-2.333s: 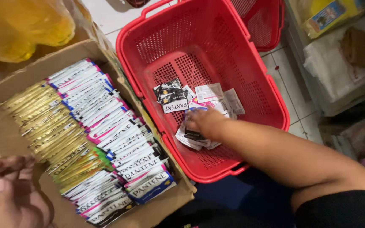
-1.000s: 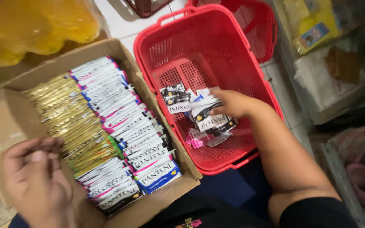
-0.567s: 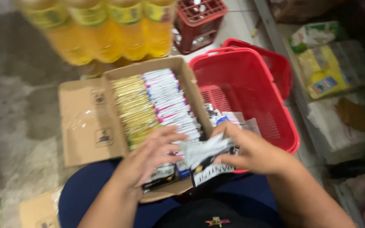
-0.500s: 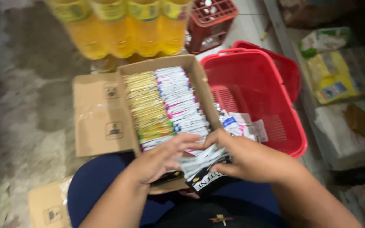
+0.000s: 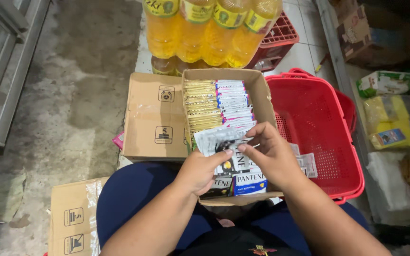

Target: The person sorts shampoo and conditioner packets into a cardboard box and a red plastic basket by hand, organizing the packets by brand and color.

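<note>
Fingers point(image 5: 250, 147) pinch sachets point(image 5: 219, 142) above concrete floor point(image 5: 72, 95).

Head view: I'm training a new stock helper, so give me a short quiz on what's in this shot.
1. True or false: both hands hold sachets over the open cardboard box.
2. Which side of the box is the red basket on? A) the person's left B) the person's right
3. What stands beyond the box, at the top of the view?

Key:
1. True: left hand and right hand meet on the sachets.
2. B
3. Yellow bottles.
</note>
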